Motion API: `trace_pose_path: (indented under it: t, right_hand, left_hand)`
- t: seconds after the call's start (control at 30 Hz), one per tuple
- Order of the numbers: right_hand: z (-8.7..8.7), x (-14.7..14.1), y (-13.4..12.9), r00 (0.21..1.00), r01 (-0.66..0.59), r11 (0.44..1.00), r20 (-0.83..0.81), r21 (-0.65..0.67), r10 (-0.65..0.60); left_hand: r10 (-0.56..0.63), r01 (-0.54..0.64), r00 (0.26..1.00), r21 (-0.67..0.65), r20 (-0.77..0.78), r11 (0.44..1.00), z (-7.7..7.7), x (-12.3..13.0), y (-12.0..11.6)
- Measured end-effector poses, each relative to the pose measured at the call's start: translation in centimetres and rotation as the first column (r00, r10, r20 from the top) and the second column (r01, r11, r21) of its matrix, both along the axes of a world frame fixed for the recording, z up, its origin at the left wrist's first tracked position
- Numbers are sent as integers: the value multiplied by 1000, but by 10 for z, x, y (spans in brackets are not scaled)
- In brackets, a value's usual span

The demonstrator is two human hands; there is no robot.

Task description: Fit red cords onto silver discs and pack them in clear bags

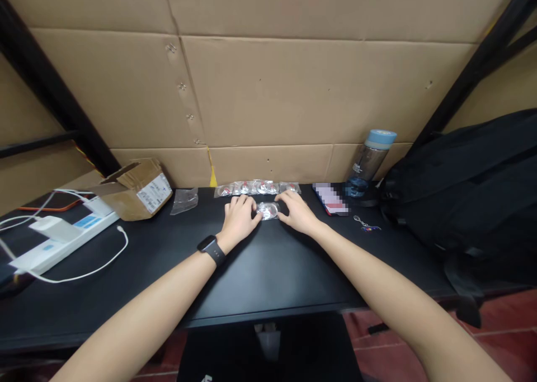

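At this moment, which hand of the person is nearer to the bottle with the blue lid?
The right hand. It is left of the bottle, with the phone between them; the left hand is farther left, on the other side of the small clear packet.

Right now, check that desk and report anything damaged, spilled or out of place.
The cardboard box at back left gapes open, its edges bent and uneven, so it looks roughly opened. Right of it lies a crumpled piece of clear plastic, loose like discarded wrapping. No spill shows.
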State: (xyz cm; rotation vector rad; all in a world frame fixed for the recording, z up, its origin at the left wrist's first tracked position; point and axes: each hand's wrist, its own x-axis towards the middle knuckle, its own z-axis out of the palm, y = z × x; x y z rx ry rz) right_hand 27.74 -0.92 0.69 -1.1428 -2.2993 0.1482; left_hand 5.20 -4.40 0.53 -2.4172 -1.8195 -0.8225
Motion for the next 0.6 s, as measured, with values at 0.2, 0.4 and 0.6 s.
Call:
trace_pose_path:
  t: [0.2,0.4,0.6]
  right_hand:
    - [1,-1,-7,972,-190,981,135,-36,193]
    - [7,-3,-7,986,-113,989,111,-97,123]
    - [14,-1,-9,966,-212,940,-205,-266,160]
  left_hand:
    - [-181,183,979,13,-97,983,-2,-2,-4]
    - [-201,200,975,-18,-93,980,-1,-2,-4]
    - [-122,123,992,-21,34,992,1,-7,0]
